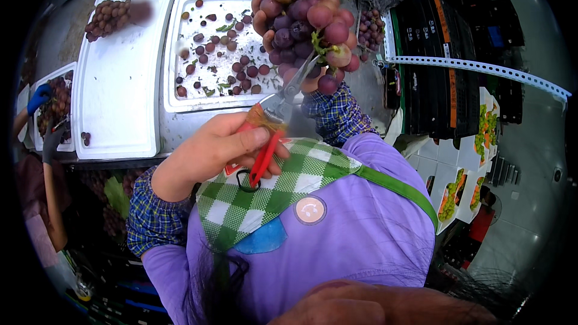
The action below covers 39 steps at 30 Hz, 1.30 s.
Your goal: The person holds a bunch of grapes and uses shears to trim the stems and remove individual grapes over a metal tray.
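My right hand (pixel 268 41) holds up a large bunch of grapes (pixel 301 24), purple, red and brownish, from behind. Only some of its fingers show, at the bunch's left side. In my left hand (pixel 220 144) is a pair of scissors (pixel 265 157) with red handles and a black ring at the end. The blades reach up to the green stem (pixel 322 51) at the bunch's lower part. Behind them lies a shallow white tray (pixel 171 78) with several loose grapes (pixel 245 72) and stem scraps.
Left of that tray stands another white tray (pixel 117 102) bearing a grape bunch (pixel 107 21). At the far left, a co-worker's gloved hands (pixel 41 97) work over grapes. Stacked black crates (pixel 424 72), a perforated metal strip (pixel 481 65) and boxes of green grapes (pixel 448 198) are at the right.
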Each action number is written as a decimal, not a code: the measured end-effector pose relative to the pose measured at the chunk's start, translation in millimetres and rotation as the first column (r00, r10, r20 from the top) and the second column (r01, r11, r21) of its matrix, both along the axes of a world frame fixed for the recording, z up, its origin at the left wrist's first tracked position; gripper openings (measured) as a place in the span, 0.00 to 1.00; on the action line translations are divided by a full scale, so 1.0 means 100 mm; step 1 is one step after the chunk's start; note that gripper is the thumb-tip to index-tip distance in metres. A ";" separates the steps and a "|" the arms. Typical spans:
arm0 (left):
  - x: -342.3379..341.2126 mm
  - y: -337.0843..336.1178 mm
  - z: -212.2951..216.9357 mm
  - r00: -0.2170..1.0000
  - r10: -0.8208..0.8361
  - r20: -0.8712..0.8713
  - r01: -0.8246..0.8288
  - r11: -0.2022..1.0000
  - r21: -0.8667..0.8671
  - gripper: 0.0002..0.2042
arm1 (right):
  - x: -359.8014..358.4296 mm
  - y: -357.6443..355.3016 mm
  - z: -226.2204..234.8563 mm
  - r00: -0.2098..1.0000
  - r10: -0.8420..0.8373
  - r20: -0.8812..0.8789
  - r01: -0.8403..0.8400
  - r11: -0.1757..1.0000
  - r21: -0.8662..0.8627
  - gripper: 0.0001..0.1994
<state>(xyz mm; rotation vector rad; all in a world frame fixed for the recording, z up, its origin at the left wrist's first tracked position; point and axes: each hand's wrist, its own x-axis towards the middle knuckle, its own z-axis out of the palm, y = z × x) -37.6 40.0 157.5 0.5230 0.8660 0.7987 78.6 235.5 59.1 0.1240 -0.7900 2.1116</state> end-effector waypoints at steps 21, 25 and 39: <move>-0.38 0.24 0.03 0.915 -0.062 -0.398 0.143 0.974 0.177 0.16 | -0.23 0.15 -0.05 0.998 0.021 0.062 -0.020 1.000 -0.023 0.27; -0.41 0.28 -0.01 0.892 -0.059 -0.448 0.162 0.967 0.195 0.15 | -0.23 0.13 -0.01 0.997 0.022 0.074 -0.019 0.999 -0.040 0.26; -0.52 0.38 -0.17 0.852 -0.031 -0.523 0.103 0.989 0.109 0.10 | -0.37 0.18 -0.01 0.993 0.044 0.110 -0.037 0.998 -0.060 0.26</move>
